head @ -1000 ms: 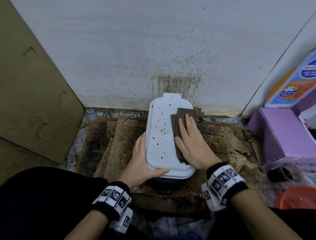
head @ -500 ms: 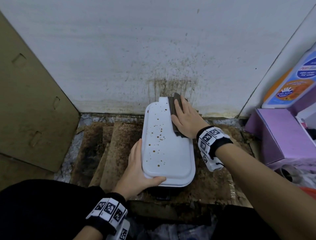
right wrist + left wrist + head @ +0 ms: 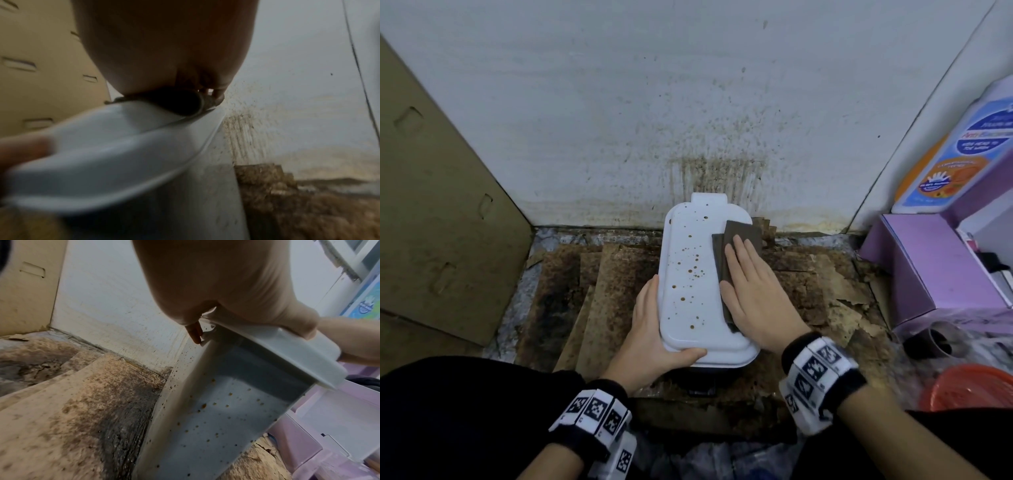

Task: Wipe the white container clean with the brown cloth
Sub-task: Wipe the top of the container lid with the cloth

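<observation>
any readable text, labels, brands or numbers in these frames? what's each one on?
"Anti" begins one line of the label on the white bottle at far right; the rest of that line is blurred.
The bottle's other label lines and its round hand emblem: too small and blurred to read.
Wristbands: black-and-white coded squares, no words.
White container, brown cloth, cardboard: no text.
</observation>
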A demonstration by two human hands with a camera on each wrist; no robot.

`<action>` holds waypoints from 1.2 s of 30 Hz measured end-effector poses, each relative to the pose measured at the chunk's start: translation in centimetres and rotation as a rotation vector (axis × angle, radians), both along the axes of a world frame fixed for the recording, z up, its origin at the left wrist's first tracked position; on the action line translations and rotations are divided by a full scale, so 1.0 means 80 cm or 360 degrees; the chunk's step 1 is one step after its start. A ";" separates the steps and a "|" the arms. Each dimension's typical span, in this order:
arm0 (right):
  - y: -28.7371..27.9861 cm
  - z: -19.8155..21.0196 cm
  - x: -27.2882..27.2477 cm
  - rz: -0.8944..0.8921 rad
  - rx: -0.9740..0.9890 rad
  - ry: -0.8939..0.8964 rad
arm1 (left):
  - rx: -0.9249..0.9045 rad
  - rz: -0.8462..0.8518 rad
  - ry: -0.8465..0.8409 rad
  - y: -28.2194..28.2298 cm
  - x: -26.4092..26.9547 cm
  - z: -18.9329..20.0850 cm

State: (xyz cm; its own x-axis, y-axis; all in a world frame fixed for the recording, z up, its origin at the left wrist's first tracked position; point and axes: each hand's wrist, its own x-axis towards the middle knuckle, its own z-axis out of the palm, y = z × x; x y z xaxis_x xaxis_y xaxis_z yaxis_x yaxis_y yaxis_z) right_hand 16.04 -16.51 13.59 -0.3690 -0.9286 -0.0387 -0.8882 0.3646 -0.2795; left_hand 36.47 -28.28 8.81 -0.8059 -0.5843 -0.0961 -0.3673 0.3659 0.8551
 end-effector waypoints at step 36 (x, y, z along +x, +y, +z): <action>-0.108 0.007 -0.082 0.0016 0.0173 0.0183 | 0.0015 -0.0027 -0.0064 -0.001 0.002 0.001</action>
State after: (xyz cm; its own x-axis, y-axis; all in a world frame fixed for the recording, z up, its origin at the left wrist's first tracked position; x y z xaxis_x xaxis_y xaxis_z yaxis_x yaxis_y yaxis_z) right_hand 9.50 -25.15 14.12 -0.3676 -0.9249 -0.0974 -0.9158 0.3782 -0.1352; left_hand 36.60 -28.37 8.85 -0.8108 -0.5697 -0.1342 -0.3954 0.3642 0.8432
